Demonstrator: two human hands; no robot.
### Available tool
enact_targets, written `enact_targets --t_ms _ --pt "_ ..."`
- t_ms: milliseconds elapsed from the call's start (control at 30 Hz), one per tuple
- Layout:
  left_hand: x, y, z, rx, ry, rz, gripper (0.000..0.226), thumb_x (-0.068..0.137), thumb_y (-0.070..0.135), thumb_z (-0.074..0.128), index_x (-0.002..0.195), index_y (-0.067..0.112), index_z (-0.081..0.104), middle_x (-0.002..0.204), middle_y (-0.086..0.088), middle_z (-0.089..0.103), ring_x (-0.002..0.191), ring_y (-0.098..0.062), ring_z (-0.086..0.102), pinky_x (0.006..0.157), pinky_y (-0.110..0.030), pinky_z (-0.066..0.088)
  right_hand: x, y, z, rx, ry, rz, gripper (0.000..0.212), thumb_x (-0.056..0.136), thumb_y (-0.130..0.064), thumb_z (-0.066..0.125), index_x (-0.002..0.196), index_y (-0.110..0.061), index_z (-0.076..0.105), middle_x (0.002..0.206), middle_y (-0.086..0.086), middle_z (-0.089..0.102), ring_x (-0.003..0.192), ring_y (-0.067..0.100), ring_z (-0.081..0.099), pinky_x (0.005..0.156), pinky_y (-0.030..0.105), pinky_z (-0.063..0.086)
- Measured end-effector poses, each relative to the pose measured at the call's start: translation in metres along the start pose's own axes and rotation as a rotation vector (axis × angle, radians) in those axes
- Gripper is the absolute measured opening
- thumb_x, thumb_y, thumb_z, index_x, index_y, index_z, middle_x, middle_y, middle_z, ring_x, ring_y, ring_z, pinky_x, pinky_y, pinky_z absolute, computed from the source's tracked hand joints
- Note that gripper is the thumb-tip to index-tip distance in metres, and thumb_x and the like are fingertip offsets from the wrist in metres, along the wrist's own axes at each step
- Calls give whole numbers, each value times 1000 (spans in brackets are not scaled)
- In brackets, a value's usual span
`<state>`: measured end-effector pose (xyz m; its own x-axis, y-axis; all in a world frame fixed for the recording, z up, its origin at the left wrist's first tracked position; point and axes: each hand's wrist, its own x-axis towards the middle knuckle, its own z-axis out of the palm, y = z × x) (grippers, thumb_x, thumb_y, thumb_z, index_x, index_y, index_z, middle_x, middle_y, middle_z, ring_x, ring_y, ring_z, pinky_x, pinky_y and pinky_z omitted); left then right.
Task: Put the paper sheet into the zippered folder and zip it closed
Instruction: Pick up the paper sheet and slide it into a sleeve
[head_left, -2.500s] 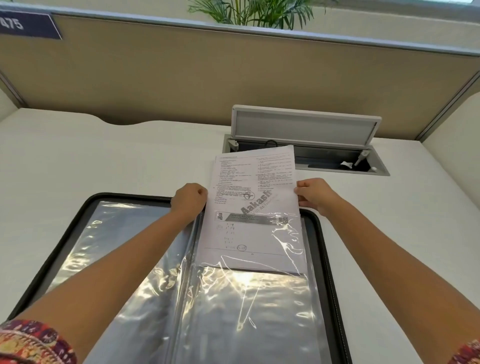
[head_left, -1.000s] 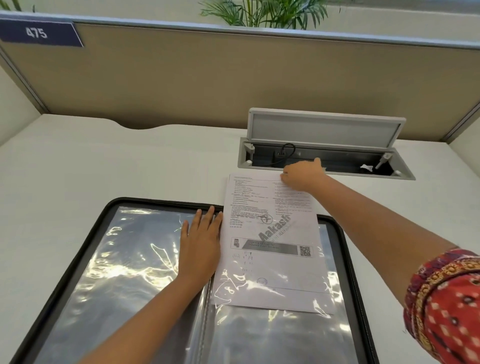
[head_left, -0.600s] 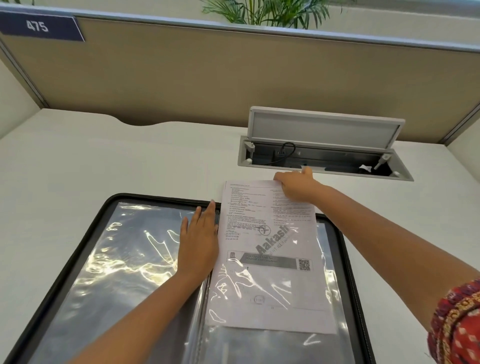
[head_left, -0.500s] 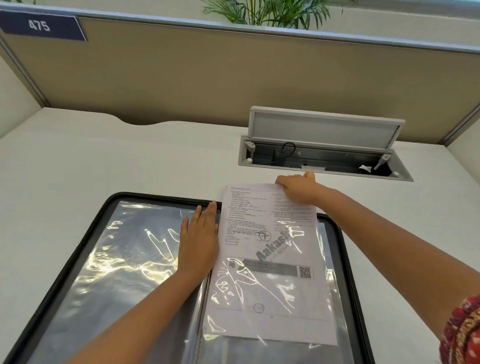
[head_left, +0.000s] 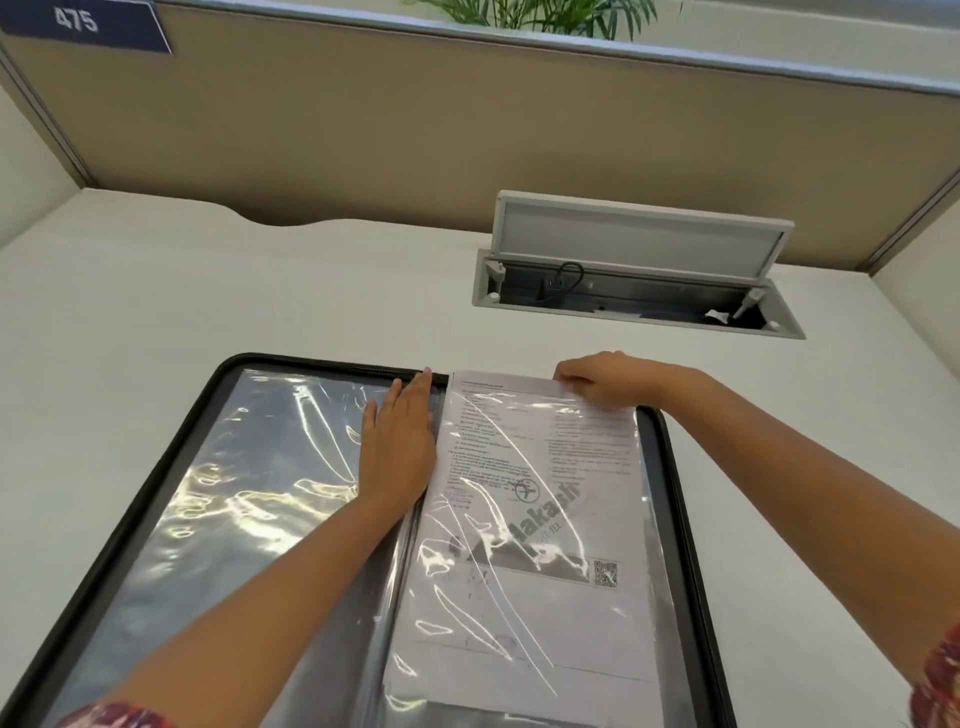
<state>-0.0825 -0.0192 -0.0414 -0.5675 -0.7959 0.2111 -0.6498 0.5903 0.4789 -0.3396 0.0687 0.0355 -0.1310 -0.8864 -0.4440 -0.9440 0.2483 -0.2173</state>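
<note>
One black zippered folder (head_left: 156, 483) lies open flat on the white desk (head_left: 208, 291), showing two pages of glossy clear plastic sleeves. One printed white paper sheet (head_left: 524, 545) sits on the folder's right-hand page, most of it under the wrinkled clear sleeve; its top edge pokes just past the folder's far rim. Two bare hands are at work. The left hand (head_left: 397, 447) lies flat, fingers together and stretched out, palm pressing the left-hand sleeve just beside the folder's spine, touching the sheet's left edge or very nearly. The right hand (head_left: 602, 382) is at the folder's far rim, fingers curled and pinched on the sheet's top right corner. Beyond the folder's far rim stands one grey cable hatch (head_left: 634, 270), its lid raised, a black cable inside. Bare desk runs wide to the folder's left, and in a narrower strip to its right. One tan partition wall (head_left: 415, 130) closes the far side, with one blue number plate (head_left: 83, 23).
</note>
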Motion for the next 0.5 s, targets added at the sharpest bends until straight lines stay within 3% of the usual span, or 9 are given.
enact_targets --t_ms 100,200,367,500 --pt "1 1 0 -13 -4 -5 56 90 3 36 143 15 24 147 -6 37 141 -25 21 115 -48 11 -3 -4 0 -22 10 -8 24 96 -25 40 114 -25 56 120 0 60 103 21 53 88 35 33" --pt "7 2 -1 -23 -4 -17 57 89 3 36 143 15 23 148 -6 36 141 -24 21 115 -47 10 3 -8 -1 -33 140 40 27 94 -23 44 118 -28 57 121 -2 61 109 22 53 92 39 32" --pt "18 3 0 -25 -5 -45 52 94 8 34 144 15 22 148 -7 35 141 -26 20 115 -48 10 17 -14 -4 22 308 83 32 93 -13 38 107 -29 63 116 -6 64 106 20 54 85 37 25" --pt "20 3 1 -1 -5 -49 51 95 9 33 144 15 22 149 -6 35 141 -25 20 115 -48 11 23 -18 -3 -6 299 58 33 94 -13 36 101 -28 65 115 -6 65 103 21 55 82 36 24"
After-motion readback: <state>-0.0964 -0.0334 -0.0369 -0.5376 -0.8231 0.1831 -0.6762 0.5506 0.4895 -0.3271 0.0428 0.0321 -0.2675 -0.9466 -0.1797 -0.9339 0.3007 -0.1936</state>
